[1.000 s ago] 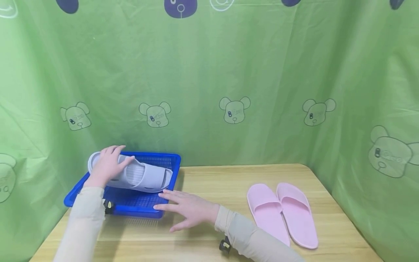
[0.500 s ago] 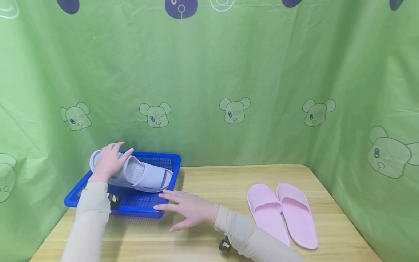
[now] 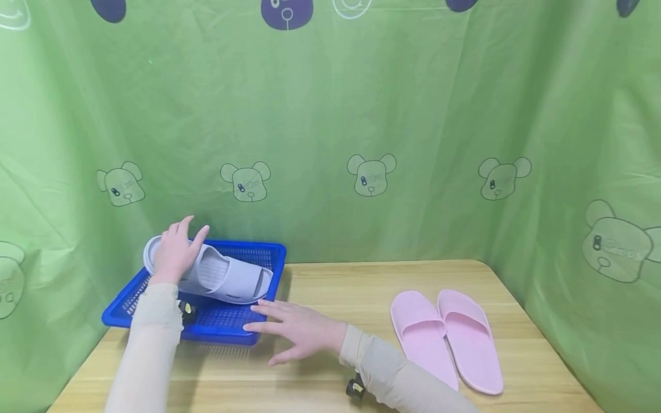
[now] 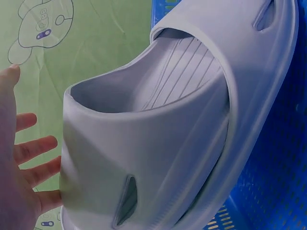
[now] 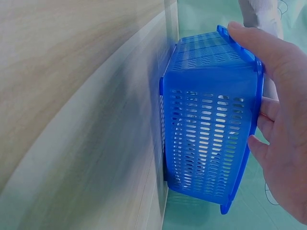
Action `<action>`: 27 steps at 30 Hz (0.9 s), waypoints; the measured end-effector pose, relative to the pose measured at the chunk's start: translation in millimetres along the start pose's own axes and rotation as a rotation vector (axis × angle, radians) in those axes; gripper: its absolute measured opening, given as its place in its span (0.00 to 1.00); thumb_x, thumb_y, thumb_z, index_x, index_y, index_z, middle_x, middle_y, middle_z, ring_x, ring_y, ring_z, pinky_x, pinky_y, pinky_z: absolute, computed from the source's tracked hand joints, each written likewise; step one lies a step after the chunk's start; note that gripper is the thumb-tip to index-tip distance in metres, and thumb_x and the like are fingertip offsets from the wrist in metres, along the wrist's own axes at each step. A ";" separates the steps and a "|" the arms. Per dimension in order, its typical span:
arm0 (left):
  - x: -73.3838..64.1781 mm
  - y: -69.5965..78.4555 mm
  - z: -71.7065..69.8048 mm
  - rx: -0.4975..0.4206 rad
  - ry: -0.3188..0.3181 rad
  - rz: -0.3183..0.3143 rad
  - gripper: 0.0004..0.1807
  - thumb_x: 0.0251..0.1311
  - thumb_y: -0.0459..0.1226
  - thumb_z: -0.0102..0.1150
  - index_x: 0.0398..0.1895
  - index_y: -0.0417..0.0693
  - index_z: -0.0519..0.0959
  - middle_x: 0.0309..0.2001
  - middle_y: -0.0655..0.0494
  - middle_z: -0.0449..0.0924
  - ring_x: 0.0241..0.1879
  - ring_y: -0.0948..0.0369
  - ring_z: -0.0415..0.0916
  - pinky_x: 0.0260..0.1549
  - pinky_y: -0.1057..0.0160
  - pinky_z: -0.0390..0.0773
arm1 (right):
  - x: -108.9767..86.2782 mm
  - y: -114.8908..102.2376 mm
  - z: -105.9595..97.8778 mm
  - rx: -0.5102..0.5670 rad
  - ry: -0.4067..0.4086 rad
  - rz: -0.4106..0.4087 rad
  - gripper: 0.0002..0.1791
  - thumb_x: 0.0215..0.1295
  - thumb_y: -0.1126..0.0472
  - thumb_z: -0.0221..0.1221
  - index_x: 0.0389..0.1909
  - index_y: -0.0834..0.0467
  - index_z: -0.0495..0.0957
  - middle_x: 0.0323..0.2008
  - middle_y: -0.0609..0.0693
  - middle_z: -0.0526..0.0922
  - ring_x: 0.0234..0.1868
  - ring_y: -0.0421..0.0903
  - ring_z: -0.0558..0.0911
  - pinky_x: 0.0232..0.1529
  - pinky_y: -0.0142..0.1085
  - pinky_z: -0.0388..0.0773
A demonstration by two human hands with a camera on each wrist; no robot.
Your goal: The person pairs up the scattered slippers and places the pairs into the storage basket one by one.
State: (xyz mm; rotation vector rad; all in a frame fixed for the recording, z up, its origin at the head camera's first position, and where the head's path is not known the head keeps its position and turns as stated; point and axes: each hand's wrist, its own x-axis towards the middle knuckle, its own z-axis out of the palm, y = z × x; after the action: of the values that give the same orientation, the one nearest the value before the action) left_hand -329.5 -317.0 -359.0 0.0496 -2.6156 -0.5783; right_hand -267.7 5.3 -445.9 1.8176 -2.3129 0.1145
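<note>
Pale grey slippers point(image 3: 242, 277) lie slanted in a blue plastic basket point(image 3: 280, 261) at the left of the table. Two straps show, their openings facing each other, one at each end. My left hand point(image 3: 175, 252) is at the left end of the slippers, fingers spread and thumb raised. In the left wrist view its fingertips point(image 4: 55, 199) reach the edge of the near strap point(image 4: 103, 158). My right hand point(image 3: 302, 330) is spread at the basket's front right corner. In the right wrist view its thumb point(image 5: 242, 31) and fingers lie along the basket rim point(image 5: 256, 91).
A pair of pink slippers point(image 3: 470, 344) lies side by side on the wooden table point(image 3: 341, 287), right of the basket and partly behind the right sleeve point(image 3: 397, 373). A green curtain point(image 3: 320, 218) with bear prints hangs behind and at both sides.
My left hand has moved slightly right and up, its thumb lifting and fingers straightening. The left end of the grey slippers has shifted slightly right. My right hand stays at the basket corner.
</note>
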 end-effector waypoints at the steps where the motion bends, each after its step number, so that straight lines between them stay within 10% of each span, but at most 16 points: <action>1: 0.6 -0.5 0.5 0.000 -0.002 -0.003 0.43 0.69 0.65 0.31 0.74 0.42 0.56 0.69 0.30 0.60 0.66 0.31 0.57 0.64 0.31 0.58 | 0.2 0.1 0.1 -0.001 0.000 0.000 0.47 0.59 0.33 0.58 0.76 0.40 0.49 0.78 0.53 0.49 0.78 0.54 0.50 0.77 0.47 0.48; 27: 9.3 -27.5 31.2 -0.083 0.121 -0.002 0.37 0.70 0.60 0.38 0.68 0.40 0.65 0.65 0.32 0.67 0.63 0.34 0.62 0.64 0.36 0.61 | -0.4 0.6 -0.1 0.001 -0.029 0.013 0.46 0.61 0.32 0.55 0.76 0.39 0.48 0.78 0.51 0.46 0.79 0.53 0.48 0.77 0.46 0.47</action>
State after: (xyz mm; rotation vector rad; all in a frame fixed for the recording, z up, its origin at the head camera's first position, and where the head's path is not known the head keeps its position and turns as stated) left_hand -353.3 -331.2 -391.4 0.0593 -2.4727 -0.6636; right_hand -268.1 5.9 -445.9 1.8172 -2.3442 0.0921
